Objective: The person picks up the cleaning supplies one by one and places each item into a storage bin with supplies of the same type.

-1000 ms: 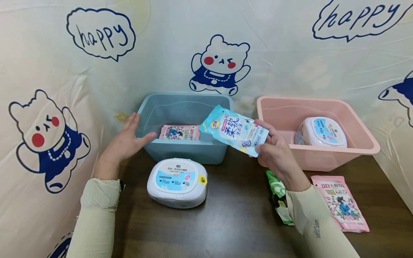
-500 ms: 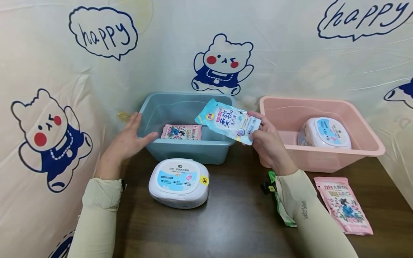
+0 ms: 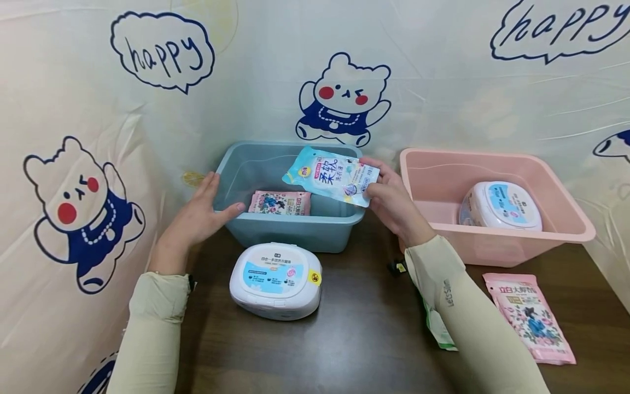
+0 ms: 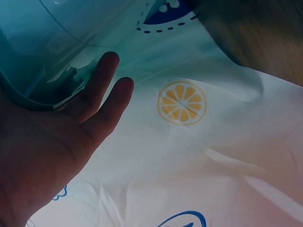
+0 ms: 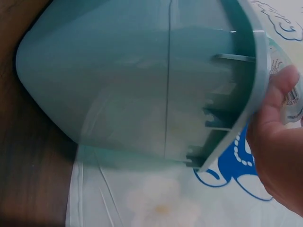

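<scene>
My right hand (image 3: 394, 203) pinches the right end of a light-blue laundry detergent pouch (image 3: 331, 175), thumb on top. The pouch is tilted over the right part of a blue-grey plastic bin (image 3: 290, 232). In the right wrist view, fingers (image 5: 284, 81) show beside the bin's rim with part of the pouch. My left hand (image 3: 199, 216) rests with spread, straight fingers at the bin's left rim; the left wrist view shows two fingers (image 4: 105, 78) outside its wall. Inside the bin lies a pink pouch (image 3: 280, 203).
A white lidded tub (image 3: 275, 282) stands in front of the blue-grey bin. To the right, a pink bin (image 3: 492, 246) holds another white tub (image 3: 502, 205). A pink pouch (image 3: 531, 320) and a green pouch (image 3: 439, 328), partly under my right sleeve, lie on the wooden table (image 3: 354, 339).
My right hand has carried the light-blue pouch leftward and slightly away from me, farther over the blue-grey bin. The left hand stays at the rim.
</scene>
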The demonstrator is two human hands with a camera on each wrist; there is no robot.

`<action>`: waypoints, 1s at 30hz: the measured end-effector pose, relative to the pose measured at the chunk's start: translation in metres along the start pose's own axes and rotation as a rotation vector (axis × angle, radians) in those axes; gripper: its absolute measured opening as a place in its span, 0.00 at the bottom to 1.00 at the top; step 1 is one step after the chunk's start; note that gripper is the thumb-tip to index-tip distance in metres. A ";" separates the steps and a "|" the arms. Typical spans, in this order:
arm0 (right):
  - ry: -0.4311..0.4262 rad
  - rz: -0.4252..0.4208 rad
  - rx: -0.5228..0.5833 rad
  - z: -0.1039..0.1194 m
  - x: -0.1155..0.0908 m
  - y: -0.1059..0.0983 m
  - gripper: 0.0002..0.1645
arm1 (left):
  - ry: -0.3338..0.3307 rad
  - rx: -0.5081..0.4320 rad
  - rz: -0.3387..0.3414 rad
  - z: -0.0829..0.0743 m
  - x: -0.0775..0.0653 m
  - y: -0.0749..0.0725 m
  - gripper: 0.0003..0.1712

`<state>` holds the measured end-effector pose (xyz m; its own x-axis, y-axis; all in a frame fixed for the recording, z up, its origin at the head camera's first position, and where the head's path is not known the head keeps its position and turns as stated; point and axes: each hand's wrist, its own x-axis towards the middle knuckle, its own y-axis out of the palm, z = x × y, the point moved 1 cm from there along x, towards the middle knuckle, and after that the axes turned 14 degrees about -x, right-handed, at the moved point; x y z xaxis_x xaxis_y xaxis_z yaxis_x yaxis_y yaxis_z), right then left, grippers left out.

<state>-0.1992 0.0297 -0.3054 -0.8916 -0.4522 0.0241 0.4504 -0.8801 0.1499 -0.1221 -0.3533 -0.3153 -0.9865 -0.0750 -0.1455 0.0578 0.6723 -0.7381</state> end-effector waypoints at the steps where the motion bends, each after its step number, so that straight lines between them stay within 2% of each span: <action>1: 0.003 0.009 -0.006 0.000 0.003 0.001 0.47 | -0.003 0.000 0.001 0.000 0.000 0.000 0.65; 6: 0.034 0.038 -0.019 0.003 0.019 0.004 0.46 | -0.008 0.008 0.000 -0.004 0.002 -0.002 0.66; 13: 0.081 0.035 -0.048 0.007 0.040 0.007 0.44 | -0.012 0.014 -0.004 -0.007 0.002 -0.005 0.65; 21: 0.146 0.061 -0.107 0.004 0.062 0.017 0.42 | -0.008 0.026 -0.003 -0.006 0.001 -0.001 0.64; 30: 0.174 0.142 -0.173 -0.002 0.085 0.025 0.43 | 0.005 0.015 -0.017 -0.003 -0.003 0.001 0.63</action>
<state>-0.2641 -0.0312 -0.3014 -0.8041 -0.5779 -0.1395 0.5852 -0.8108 -0.0140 -0.1193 -0.3507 -0.3138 -0.9881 -0.0826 -0.1301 0.0436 0.6598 -0.7501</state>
